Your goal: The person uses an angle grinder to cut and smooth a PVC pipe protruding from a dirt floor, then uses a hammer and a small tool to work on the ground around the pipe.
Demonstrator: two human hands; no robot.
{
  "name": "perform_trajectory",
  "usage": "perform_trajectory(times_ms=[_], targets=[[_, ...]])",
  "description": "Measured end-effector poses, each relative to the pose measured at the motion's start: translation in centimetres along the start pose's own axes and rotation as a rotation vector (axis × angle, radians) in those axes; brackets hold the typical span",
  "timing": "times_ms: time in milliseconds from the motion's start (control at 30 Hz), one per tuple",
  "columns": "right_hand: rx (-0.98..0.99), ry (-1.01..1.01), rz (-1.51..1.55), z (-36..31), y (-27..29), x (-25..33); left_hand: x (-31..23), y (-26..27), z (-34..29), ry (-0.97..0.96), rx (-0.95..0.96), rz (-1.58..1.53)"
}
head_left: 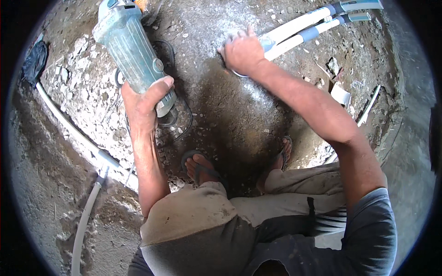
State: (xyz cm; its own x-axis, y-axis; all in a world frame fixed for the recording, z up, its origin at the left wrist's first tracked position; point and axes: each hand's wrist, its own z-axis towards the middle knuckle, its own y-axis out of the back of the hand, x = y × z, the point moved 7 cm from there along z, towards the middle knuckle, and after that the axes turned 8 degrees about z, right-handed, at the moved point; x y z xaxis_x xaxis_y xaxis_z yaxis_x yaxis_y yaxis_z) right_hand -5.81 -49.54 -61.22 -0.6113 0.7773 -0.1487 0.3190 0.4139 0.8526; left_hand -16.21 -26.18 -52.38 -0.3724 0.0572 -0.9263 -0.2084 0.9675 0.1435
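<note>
My left hand (145,103) is wrapped round the rear end of a dusty teal angle grinder (131,53), which points away from me. Its front end reaches the upper edge, and its disc is not clearly visible. My right hand (244,50) lies over the near end of a white plastic pipe assembly (299,30) on the ground, its fingers bent round it. Two white pipes with grey couplings run from that hand to the upper right. A pale rim shows under my wrist; the rest of the grip is hidden.
A black cable (188,117) loops beside the grinder. Along the left runs a white pipe (62,112) with a tee fitting (107,158) and a branch. A black plastic bag (35,62) covers its far end. Rubble and a pipe piece (369,106) lie at right; my sandalled feet are between.
</note>
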Motion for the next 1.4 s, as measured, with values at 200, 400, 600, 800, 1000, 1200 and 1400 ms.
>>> perform_trajectory(times_ms=[200,400,600,800,1000,1200,1400], targets=[[0.087,0.396,-0.156,-5.8,-1.1,8.4,-0.8,2.7,-1.2,-0.037,-0.058,-0.022],[-0.105,0.387,0.209,-7.4,-1.2,6.4,-1.5,1.6,-2.1,-0.071,-0.021,-0.021],[0.451,0.242,0.285,-10.8,-2.3,7.5,-2.3,2.3,-3.1,-0.096,-0.049,-0.059],[0.415,0.201,0.434,-15.9,0.2,-0.8,-3.1,1.7,-3.6,-0.103,-0.014,-0.071],[0.251,0.02,0.351,-26.3,-0.8,-14.5,-2.6,1.9,-4.2,-0.143,-0.056,0.017],[0.059,-0.376,0.806,-35.0,-6.2,-17.3,-2.5,0.6,-4.7,-0.101,-0.059,-0.037],[0.074,-0.372,0.892,-34.7,-10.7,-13.2,-2.0,3.8,-5.7,-0.062,-0.128,0.11]])
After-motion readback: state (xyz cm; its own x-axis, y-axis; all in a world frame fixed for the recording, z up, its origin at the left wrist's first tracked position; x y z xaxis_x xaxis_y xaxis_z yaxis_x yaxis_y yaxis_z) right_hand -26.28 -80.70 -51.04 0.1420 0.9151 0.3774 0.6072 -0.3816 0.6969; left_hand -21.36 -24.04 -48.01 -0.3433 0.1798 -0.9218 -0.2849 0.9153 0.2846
